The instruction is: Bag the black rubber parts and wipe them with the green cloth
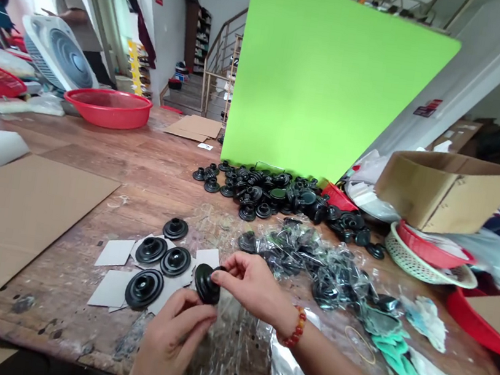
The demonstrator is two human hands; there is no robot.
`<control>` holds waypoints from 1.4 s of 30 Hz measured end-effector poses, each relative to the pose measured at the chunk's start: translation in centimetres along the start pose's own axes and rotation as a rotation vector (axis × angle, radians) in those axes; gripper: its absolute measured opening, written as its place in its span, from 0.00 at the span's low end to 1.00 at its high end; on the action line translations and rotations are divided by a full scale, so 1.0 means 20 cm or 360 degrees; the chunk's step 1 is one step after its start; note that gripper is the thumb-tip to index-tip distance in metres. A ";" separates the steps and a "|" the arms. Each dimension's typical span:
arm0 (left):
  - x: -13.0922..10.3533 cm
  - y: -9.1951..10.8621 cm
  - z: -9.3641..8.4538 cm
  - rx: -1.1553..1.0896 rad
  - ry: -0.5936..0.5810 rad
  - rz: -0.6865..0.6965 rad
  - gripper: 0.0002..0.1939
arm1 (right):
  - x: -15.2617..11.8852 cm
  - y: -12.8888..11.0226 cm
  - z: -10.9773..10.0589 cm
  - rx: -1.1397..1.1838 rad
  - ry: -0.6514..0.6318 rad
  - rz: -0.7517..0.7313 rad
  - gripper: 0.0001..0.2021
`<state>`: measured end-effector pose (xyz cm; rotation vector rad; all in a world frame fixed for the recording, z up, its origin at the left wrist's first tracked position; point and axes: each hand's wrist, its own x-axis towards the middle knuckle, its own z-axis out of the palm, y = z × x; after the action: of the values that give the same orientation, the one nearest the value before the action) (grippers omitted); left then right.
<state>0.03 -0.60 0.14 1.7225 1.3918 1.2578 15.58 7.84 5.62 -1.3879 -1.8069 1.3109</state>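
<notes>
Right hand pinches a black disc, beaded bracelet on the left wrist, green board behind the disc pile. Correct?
One error: the head view shows the beaded bracelet on the right wrist, not the left. Right hand pinching a black disc and green board behind the disc pile both hold.

From here I see a wooden table (155,168) (it looks stained) with black round pieces (272,194), grey cards (112,289) and a big cardboard sheet (17,223) on it.

Parts pile (272,194) before upright board (334,81)
</notes>
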 end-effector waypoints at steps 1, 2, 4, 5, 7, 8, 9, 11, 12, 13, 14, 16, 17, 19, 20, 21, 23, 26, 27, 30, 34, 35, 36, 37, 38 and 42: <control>0.00 0.01 0.01 -0.0007 0.0062 -0.0013 0.06 | -0.02 0.02 -0.01 -0.0082 0.0026 0.0008 0.09; -0.01 0.01 0.02 -0.0021 0.0109 -0.0036 0.06 | -0.03 0.03 -0.03 -0.0152 0.0042 0.0013 0.08; -0.01 0.02 0.06 -0.0081 0.0206 -0.0127 0.05 | -0.07 0.06 -0.05 -0.0279 0.0069 -0.0004 0.07; -0.01 0.03 0.07 -0.0144 0.0242 -0.0203 0.05 | -0.09 0.07 -0.06 -0.0349 0.0084 -0.0030 0.07; -0.01 0.04 0.11 -0.0379 0.0234 -0.0398 0.06 | -0.12 0.09 -0.08 -0.0472 0.0069 -0.0079 0.06; -0.01 0.05 0.12 -0.0554 0.0177 -0.0516 0.07 | -0.14 0.09 -0.08 -0.0480 0.0027 -0.0092 0.06; -0.01 0.06 0.13 -0.0746 0.0092 -0.0641 0.08 | -0.15 0.10 -0.08 -0.0436 -0.0034 -0.0100 0.06; 0.00 0.07 0.15 -0.1097 -0.0051 -0.0868 0.10 | -0.17 0.13 -0.09 -0.0221 -0.0157 -0.0111 0.11; 0.01 0.08 0.15 -0.1231 -0.0072 -0.0957 0.10 | -0.18 0.15 -0.10 -0.0100 -0.0199 -0.0121 0.14; 0.01 0.08 0.15 -0.1331 -0.0076 -0.1028 0.11 | -0.19 0.16 -0.10 -0.0008 -0.0225 -0.0135 0.15; 0.01 0.08 0.16 -0.1406 -0.0068 -0.1077 0.11 | -0.20 0.18 -0.11 0.0040 -0.0236 -0.0153 0.14; 0.02 0.09 0.16 -0.1515 -0.0042 -0.1130 0.11 | -0.22 0.22 -0.13 0.0045 -0.0234 -0.0201 0.08; 0.02 0.09 0.17 -0.1553 -0.0038 -0.1145 0.12 | -0.24 0.23 -0.13 0.0028 -0.0223 -0.0233 0.08; 0.01 0.08 0.19 -0.1577 -0.0038 -0.1166 0.12 | -0.26 0.26 -0.14 0.0029 -0.0205 -0.0307 0.08; 0.00 0.08 0.20 -0.1566 -0.0046 -0.1172 0.12 | -0.27 0.27 -0.14 0.0055 -0.0209 -0.0342 0.09; 0.00 0.08 0.20 -0.1550 -0.0056 -0.1174 0.12 | -0.28 0.28 -0.14 0.0106 -0.0230 -0.0367 0.09; -0.01 0.07 0.22 -0.1537 -0.0096 -0.1175 0.13 | -0.29 0.29 -0.14 0.0315 -0.0357 -0.0340 0.12; -0.03 0.07 0.22 -0.1670 -0.0213 -0.1210 0.12 | -0.30 0.32 -0.15 0.0769 -0.0570 -0.0151 0.15; -0.03 0.07 0.22 -0.1726 -0.0254 -0.1224 0.11 | -0.31 0.33 -0.15 0.0868 -0.0604 -0.0093 0.15; -0.04 0.08 0.23 -0.1793 -0.0284 -0.1209 0.09 | -0.33 0.35 -0.12 0.0882 -0.0617 0.0007 0.16; -0.04 0.08 0.24 -0.1806 -0.0037 -0.1330 0.10 | -0.37 0.34 -0.05 0.0523 -0.0288 -0.0101 0.11; -0.04 0.08 0.25 -0.1828 0.0032 -0.1385 0.11 | -0.38 0.34 -0.04 0.0371 -0.0167 -0.0168 0.09; -0.04 0.07 0.25 -0.1856 0.0080 -0.1429 0.12 | -0.38 0.33 -0.02 0.0221 -0.0071 -0.0228 0.08; -0.04 0.06 0.25 -0.1886 0.0114 -0.1460 0.13 | -0.39 0.33 -0.01 0.0096 -0.0017 -0.0280 0.07; -0.04 0.05 0.25 -0.1911 0.0133 -0.1488 0.14 | -0.40 0.33 -0.01 0.0011 0.0004 -0.0330 0.07; -0.06 0.02 0.24 -0.1950 0.0098 -0.1521 0.13 | -0.41 0.32 0.00 -0.0011 -0.0026 -0.0431 0.06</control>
<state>4.68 -1.22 -1.66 0.1317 0.8685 1.1277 21.20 0.33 1.10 -1.0918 -1.9324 1.1772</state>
